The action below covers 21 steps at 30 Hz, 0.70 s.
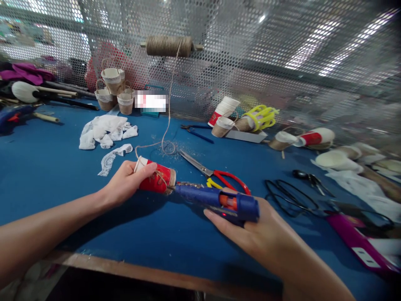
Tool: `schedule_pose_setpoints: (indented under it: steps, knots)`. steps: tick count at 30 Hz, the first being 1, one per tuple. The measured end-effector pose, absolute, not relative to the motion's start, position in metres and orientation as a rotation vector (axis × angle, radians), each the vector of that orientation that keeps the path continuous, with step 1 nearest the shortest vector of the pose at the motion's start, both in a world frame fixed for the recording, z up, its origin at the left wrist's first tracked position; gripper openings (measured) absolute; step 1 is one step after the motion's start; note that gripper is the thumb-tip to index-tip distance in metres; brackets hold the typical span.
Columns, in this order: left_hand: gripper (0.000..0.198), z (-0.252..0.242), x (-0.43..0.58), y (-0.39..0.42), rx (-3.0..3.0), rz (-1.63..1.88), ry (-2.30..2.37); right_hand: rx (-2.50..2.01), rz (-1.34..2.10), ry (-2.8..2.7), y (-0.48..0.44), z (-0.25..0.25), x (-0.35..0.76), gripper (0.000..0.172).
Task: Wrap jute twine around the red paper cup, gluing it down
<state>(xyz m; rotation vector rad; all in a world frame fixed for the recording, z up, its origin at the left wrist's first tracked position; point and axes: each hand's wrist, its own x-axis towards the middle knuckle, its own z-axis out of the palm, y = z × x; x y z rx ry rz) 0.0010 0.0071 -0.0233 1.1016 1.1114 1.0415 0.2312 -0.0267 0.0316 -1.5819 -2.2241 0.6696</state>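
Note:
My left hand (125,182) is closed round a red paper cup (156,179) lying on its side, its base turned to the right. Jute twine (169,104) runs from the cup up to a spool (169,45) on the mesh wall. A blue glue gun (219,201) is gripped in my right hand (250,232), and its nozzle touches the base of the cup where the twine crosses it.
Red-handled scissors (216,172) lie just behind the glue gun on the blue table (46,167). White lace scraps (105,131) sit at the left, twine-wrapped cups (114,90) behind them. More cups (225,115), black scissors (291,196) and a pink tool (357,242) crowd the right.

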Motion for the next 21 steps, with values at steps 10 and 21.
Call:
schedule_pose_setpoints:
  steps: [10,21]
  knots:
    - [0.038,-0.018,0.001,0.000,1.432,1.008,1.199,-1.622,0.628,-2.152,-0.024,0.032,0.234,0.020]
    - [0.036,-0.014,0.001,-0.005,1.644,1.021,1.101,-1.600,0.614,-2.159,-0.019,0.035,0.234,0.023]
